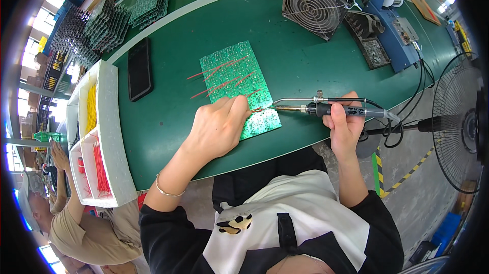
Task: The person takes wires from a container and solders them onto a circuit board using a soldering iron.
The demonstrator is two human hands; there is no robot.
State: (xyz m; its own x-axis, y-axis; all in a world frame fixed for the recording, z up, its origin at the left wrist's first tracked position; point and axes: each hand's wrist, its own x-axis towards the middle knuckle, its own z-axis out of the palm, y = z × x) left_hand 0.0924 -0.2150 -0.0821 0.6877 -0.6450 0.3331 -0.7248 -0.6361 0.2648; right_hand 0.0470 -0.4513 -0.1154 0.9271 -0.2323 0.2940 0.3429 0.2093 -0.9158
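A green circuit board panel lies slanted on the green worktable, with several red wires sticking out across it toward the left. My left hand rests over the panel's lower left part, thumb and fingertips pinched on a thin red wire. In my right hand is a soldering iron, held by its dark handle, with a thin metal feed tube running above it. The iron's tip meets the panel right beside my left fingertips. The exact joint is too small to make out.
A white foam box with yellow and red wires stands at the left, near a black phone. Stacked boards sit far left. A square fan and a blue soldering station stand far right. Another person works at left.
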